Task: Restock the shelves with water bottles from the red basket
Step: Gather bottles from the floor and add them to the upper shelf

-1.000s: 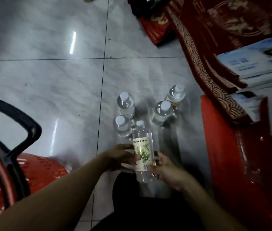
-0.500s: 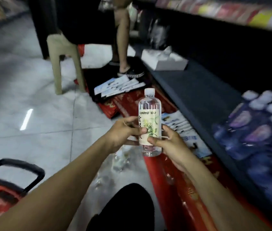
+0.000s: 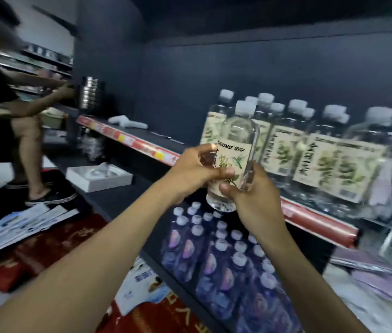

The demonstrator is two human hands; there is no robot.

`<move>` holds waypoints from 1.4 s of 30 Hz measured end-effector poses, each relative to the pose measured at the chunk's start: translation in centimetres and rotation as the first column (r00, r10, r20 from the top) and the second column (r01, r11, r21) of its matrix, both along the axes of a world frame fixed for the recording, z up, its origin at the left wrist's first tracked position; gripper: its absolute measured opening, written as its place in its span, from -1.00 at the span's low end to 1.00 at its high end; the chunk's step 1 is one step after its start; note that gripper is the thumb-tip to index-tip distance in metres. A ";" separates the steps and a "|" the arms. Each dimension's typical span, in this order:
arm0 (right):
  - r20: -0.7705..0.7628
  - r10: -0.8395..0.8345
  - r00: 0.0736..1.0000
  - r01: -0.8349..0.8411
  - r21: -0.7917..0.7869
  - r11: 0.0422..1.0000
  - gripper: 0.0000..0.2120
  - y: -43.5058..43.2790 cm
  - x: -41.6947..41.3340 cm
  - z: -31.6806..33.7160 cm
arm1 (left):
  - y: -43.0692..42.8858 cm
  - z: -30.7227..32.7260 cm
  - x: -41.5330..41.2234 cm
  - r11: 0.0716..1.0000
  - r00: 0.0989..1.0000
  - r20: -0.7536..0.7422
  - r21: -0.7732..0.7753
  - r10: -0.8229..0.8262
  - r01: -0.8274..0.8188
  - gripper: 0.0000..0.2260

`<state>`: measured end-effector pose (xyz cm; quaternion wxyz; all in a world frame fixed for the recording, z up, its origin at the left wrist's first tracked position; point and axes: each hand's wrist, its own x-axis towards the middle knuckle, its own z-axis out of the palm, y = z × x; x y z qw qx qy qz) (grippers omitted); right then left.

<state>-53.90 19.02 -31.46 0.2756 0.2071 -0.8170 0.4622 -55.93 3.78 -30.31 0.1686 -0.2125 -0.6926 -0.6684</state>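
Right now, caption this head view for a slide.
Left hand and right hand hold a leaf-labelled water bottle before matching bottles on the shelf.

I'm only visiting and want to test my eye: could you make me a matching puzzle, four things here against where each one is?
Things:
1. held bottle
2. leaf-label bottles
3. purple bottles
4. white box

Places:
A. lower shelf, packed together
B. upper shelf, standing side by side
C. lower shelf, alone, further left
D. gripped by left hand and right hand

Pairs: 1-D, 2-B, 3-A, 4-C
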 end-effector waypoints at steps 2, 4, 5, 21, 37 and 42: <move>-0.045 -0.097 0.994 0.099 0.044 0.994 -0.57 2.5 0.2 1.4 | 2.7 1.6 -0.5 0.999 1.000 -0.018 -0.030 0.010 -0.011 -0.53; -0.084 -0.188 0.979 0.197 0.106 0.975 -0.50 4.6 0.5 2.4 | 5.1 2.6 -0.9 0.999 1.000 -0.023 -0.035 0.015 -0.016 -0.42; -0.101 -0.232 0.968 0.244 0.138 0.960 -0.44 5.5 0.7 2.7 | 6.2 2.9 -1.0 1.000 1.000 -0.021 -0.019 0.009 -0.010 -0.38; -0.270 -0.672 0.690 0.698 -0.001 0.716 -0.14 13.1 2.6 2.1 | 11.9 4.1 -2.6 0.993 0.993 -0.094 -0.091 0.069 -0.077 -0.40; -0.087 -0.532 0.842 0.537 0.044 0.842 -0.04 14.7 1.0 1.8 | 13.9 2.4 -4.0 0.987 0.985 -0.127 -0.094 0.119 -0.131 -0.30; -0.069 -0.520 0.851 0.523 0.030 0.852 -0.04 14.4 0.3 1.9 | 14.4 2.3 -4.7 0.983 0.977 -0.151 -0.083 0.148 -0.162 -0.33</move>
